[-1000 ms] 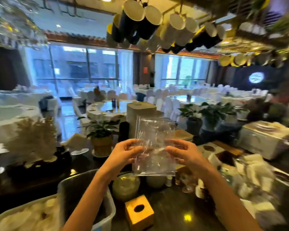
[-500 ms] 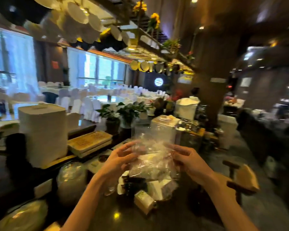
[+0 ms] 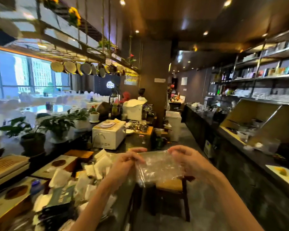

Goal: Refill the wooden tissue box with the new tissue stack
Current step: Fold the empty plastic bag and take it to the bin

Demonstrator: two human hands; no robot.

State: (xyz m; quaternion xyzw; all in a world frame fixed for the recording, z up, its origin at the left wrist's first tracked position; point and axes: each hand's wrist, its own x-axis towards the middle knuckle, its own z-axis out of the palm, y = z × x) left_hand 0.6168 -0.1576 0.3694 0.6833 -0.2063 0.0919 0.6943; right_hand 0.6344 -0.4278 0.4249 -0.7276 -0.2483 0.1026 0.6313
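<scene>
Both hands up mid-frame, pinching a crumpled clear wrapper (image 3: 157,169): left hand (image 3: 127,162) closed on its left edge, right hand (image 3: 187,160) on the top right corner. Looks empty, so probably just leftover packaging to toss. View swung right since a second ago, from the dining room to down the bar aisle. Wooden box sat bottom centre back then, out of frame now. Loose white tissues (image 3: 98,165) scattered on the counter (image 3: 137,140), lower left. Refill looks on hold.
</scene>
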